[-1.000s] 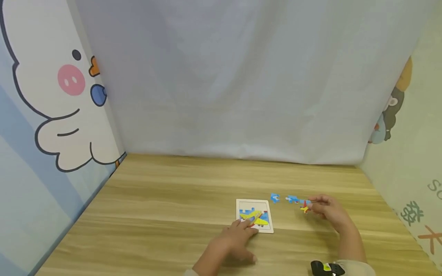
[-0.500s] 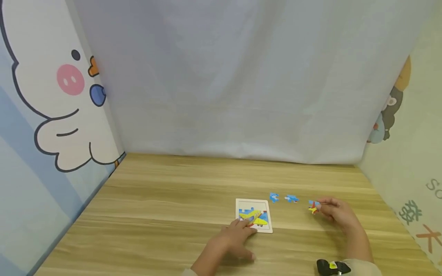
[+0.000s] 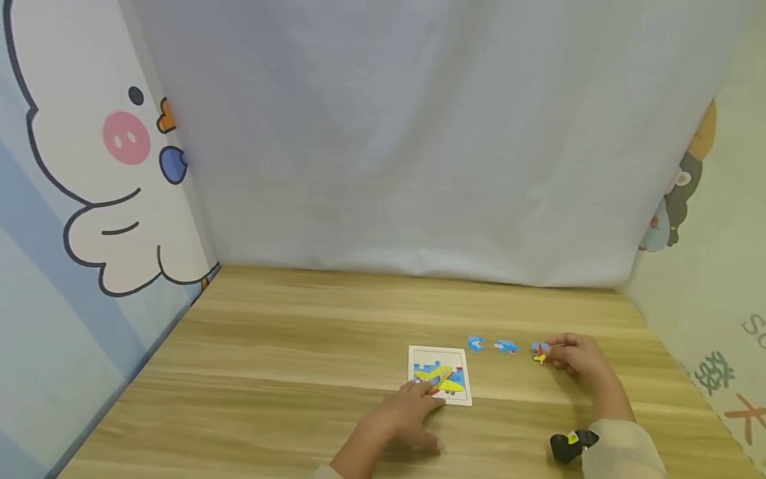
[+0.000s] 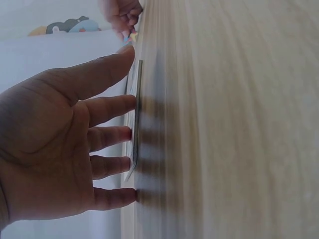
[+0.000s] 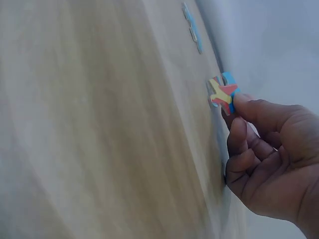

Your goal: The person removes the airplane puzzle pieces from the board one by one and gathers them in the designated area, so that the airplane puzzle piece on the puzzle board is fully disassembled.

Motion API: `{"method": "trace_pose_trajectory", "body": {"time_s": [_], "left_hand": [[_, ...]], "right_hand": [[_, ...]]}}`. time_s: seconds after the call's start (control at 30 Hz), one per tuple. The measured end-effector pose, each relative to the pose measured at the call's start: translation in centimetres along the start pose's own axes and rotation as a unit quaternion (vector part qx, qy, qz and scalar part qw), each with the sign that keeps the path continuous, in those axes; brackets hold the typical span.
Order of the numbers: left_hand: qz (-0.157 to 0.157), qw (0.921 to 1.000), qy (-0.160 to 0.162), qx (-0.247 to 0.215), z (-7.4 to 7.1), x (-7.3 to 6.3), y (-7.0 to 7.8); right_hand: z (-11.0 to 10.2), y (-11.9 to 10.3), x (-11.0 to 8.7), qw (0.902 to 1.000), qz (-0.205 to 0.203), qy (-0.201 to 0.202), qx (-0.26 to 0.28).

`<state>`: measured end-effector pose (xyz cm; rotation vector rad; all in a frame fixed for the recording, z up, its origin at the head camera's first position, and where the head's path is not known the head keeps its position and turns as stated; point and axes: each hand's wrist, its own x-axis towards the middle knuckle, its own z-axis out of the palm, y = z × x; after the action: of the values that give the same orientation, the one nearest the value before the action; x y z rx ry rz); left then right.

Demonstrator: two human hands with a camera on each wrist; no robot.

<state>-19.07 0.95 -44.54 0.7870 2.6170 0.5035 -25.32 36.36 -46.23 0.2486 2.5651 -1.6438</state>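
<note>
My left hand [image 3: 403, 416] lies with straight, spread fingers on the near left edge of a white-framed puzzle board [image 3: 440, 348]. Fitted pieces on the board show a yellow airplane [image 3: 445, 379] against blue; its upper part is bare white. In the left wrist view the fingertips [image 4: 125, 133] touch the board's edge. To the right, my right hand [image 3: 580, 359] pinches a puzzle piece [image 5: 223, 93] between thumb and finger. That piece is blue with a red and yellow tail shape, and it is tilted close over the table.
Two loose blue puzzle pieces lie on the wooden table [image 3: 287, 346] between board and right hand: one piece [image 3: 475, 344] near the board's corner, another piece [image 3: 506, 346] further right. A grey curtain [image 3: 419, 146] hangs behind the table. Printed panels stand at both sides.
The right hand has drawn its pinched piece rightward, away from the loose blue piece it overlapped, then slightly back up the table. The left hand has stayed on the board.
</note>
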Motion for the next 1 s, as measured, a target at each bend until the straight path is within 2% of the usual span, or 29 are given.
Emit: {"method": "trace_pose_trajectory", "body": {"time_s": [0.2,0.4,0.5,0.9,1.0], "left_hand": [[0.001,1.0,-0.006,0.0,0.2,-0.2,0.1],[-0.001,1.0,0.0,0.002,-0.1,-0.3,0.2],[-0.003,1.0,0.0,0.007,-0.2,-0.3,0.3],[-0.007,0.9993,0.014,0.035,0.4,-0.3,0.4],[-0.009,0.9992,0.018,0.036,0.5,-0.3,0.5]], "right_hand": [[0.1,-0.2,0.6,0.9996,0.015,-0.011,0.021],[0.3,-0.7,1.0,0.9991,0.014,0.005,-0.04],[0.5,-0.9,1.0,0.9983,0.019,0.008,-0.054],[0.9,-1.1,0.4,0.9987,0.023,0.01,-0.043],[1.0,-1.4,0.0,0.9997,0.02,0.002,-0.016]]}}
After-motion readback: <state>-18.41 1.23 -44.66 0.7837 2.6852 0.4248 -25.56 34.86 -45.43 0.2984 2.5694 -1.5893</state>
